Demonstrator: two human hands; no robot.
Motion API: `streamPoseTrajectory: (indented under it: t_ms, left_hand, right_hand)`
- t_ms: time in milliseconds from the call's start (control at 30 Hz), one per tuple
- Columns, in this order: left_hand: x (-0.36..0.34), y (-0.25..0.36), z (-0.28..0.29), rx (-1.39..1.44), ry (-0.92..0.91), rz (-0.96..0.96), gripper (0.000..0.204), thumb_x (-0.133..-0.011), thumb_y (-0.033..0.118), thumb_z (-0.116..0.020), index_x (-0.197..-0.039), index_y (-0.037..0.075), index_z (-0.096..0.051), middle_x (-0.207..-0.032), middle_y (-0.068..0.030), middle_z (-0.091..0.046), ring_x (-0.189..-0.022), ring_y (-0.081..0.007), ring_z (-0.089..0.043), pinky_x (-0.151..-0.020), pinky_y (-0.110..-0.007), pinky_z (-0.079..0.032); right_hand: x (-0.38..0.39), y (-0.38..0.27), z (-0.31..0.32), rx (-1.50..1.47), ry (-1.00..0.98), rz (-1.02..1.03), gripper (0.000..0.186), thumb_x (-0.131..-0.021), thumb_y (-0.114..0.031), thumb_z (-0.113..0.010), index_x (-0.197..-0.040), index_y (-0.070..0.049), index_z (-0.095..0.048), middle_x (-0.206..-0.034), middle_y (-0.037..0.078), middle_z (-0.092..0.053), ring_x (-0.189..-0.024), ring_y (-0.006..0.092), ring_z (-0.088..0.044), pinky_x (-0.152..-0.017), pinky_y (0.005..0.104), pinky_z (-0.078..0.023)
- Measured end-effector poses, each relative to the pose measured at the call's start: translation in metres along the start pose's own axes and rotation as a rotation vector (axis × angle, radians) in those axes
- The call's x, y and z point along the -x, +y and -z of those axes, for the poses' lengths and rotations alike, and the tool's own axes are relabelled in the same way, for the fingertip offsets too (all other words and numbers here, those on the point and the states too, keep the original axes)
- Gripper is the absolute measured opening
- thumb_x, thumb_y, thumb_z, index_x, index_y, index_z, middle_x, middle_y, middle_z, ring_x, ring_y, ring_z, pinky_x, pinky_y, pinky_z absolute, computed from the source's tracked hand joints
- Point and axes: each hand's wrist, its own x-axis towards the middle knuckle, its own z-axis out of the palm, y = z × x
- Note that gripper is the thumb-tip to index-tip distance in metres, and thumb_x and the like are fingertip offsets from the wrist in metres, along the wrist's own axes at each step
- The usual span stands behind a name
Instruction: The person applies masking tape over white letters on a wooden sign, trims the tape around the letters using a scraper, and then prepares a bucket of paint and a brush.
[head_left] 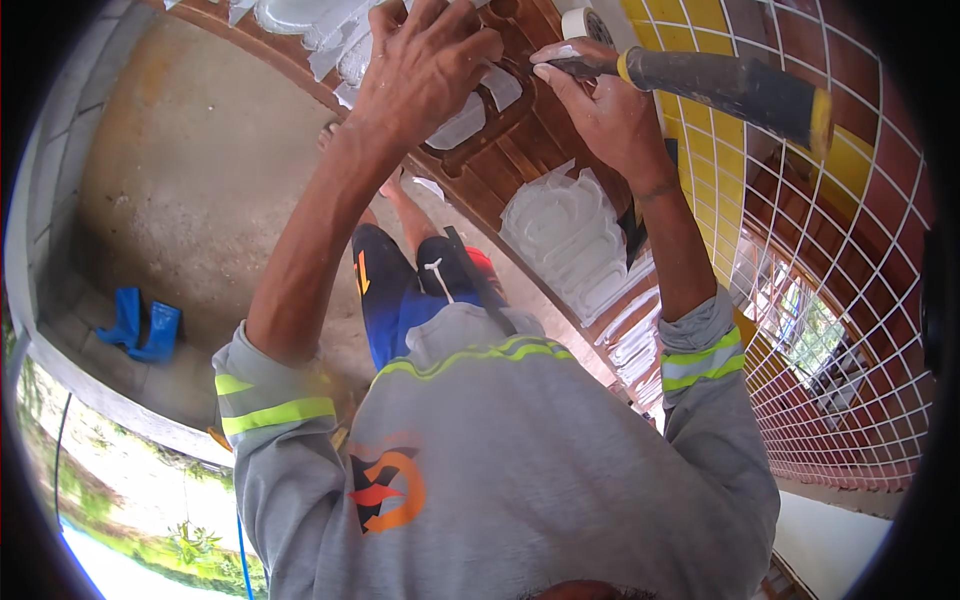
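Observation:
A brown carved wooden panel runs diagonally below my hands, with whitish, film-like patches over parts of its carving. My left hand is over its upper part, fingers bent and apart, palm down; nothing shows in its grasp. The fingertips are partly cut off by the top edge. Beside that hand lie pale strips on the wood. My right hand is closed round the neck of a tool with a dark grey and yellow handle, which points right. Fingers hide the tool's working end.
A roll of white tape sits just beyond my right hand. White wire mesh stands close on the right, before a yellow and red wall. Blue boots stand on the concrete floor at left, near a low wall.

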Motion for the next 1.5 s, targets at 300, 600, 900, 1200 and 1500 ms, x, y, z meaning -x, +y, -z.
streamPoseTrajectory:
  t_ms: [300,600,900,1200,1500]
  left_hand:
    - [-0.030,0.003,0.004,-0.189,-0.048,-0.327,0.007,-0.077,0.018,-0.067,-0.079,0.013,-0.071,-0.102,-0.0019,-0.064,-0.100,-0.0218,-0.051,-0.086,-0.048,-0.037]
    - [-0.074,0.020,0.026,-0.379,-0.377,-0.514,0.009,-0.074,0.017,-0.068,-0.080,0.013,-0.072,-0.094,-0.0010,-0.066,-0.099,-0.0203,-0.053,-0.088,-0.042,-0.038]
    - [-0.075,0.018,0.014,-0.442,-0.446,-0.608,0.011,-0.073,0.019,-0.069,-0.082,0.014,-0.070,-0.091,0.0012,-0.063,-0.102,-0.0192,-0.052,-0.089,-0.042,-0.037]
    - [-0.057,-0.007,0.017,-0.173,-0.216,-0.512,0.012,-0.072,0.021,-0.071,-0.083,0.017,-0.070,-0.098,0.0018,-0.063,-0.100,-0.0187,-0.053,-0.091,-0.050,-0.035]
    - [-0.062,0.014,0.016,-0.375,-0.303,-0.669,0.010,-0.074,0.020,-0.067,-0.081,0.015,-0.072,-0.091,0.0026,-0.063,-0.101,-0.0158,-0.053,-0.093,-0.044,-0.037]
  right_hand:
    - [0.029,-0.010,0.004,-0.392,0.162,-0.282,0.018,-0.093,-0.019,-0.068,-0.099,-0.002,-0.071,-0.090,0.006,-0.070,-0.072,0.0161,-0.062,-0.068,0.0289,-0.051]
    - [0.046,-0.001,0.006,-0.374,0.229,-0.225,0.021,-0.092,-0.019,-0.069,-0.101,-0.001,-0.070,-0.095,0.010,-0.070,-0.084,0.0201,-0.071,-0.072,0.0290,-0.056]
    - [0.045,0.007,-0.015,-0.368,0.160,-0.334,0.018,-0.096,-0.015,-0.065,-0.105,0.000,-0.069,-0.102,0.006,-0.069,-0.091,0.0119,-0.066,-0.080,0.0272,-0.053]
    - [0.037,-0.006,-0.004,-0.479,0.168,-0.356,0.019,-0.095,-0.016,-0.066,-0.104,0.000,-0.070,-0.095,0.006,-0.071,-0.087,0.0118,-0.068,-0.077,0.0252,-0.052]
    - [0.053,0.005,-0.018,-0.437,0.230,-0.386,0.027,-0.093,-0.030,-0.068,-0.105,-0.007,-0.071,-0.097,0.011,-0.072,-0.082,0.0232,-0.072,-0.074,0.0348,-0.055]
